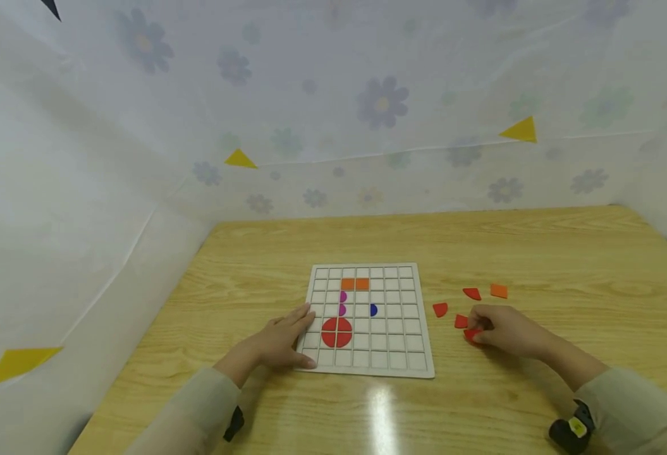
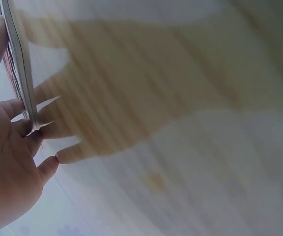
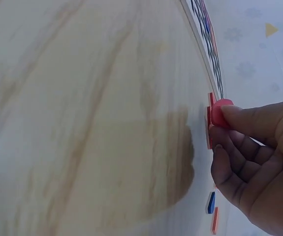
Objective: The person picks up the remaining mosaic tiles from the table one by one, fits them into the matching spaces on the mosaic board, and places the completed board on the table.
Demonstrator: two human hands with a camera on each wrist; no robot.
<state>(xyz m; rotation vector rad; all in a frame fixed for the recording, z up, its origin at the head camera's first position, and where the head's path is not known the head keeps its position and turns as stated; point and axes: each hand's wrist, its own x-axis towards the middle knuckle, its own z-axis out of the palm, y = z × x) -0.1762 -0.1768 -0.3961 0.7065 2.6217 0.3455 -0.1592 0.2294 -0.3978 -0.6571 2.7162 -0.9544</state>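
A white grid board (image 1: pixel 392 360) lies on the table. On it are two orange squares (image 1: pixel 354 284), two magenta half-discs (image 1: pixel 342 310), a blue half-disc (image 1: pixel 373 310) and several red quarter-discs (image 1: pixel 329 340) forming a circle. My left hand (image 1: pixel 281 338) rests at the board's left edge, fingers extended onto its rim; the left wrist view shows the hand (image 2: pixel 8 162) against the board's side. Right of the board, my right hand (image 1: pixel 504 332) pinches a red quarter piece (image 3: pixel 221 113) between thumb and finger, low over the table. Its other fingers are curled.
Loose red pieces (image 1: pixel 440 309) lie between the board and my right hand, another red one (image 1: pixel 472 294) farther back, beside an orange square (image 1: pixel 499 291). A blue piece (image 3: pixel 211 202) shows in the right wrist view. White flowered sheeting (image 1: pixel 333 183) walls the table (image 1: pixel 265 253).
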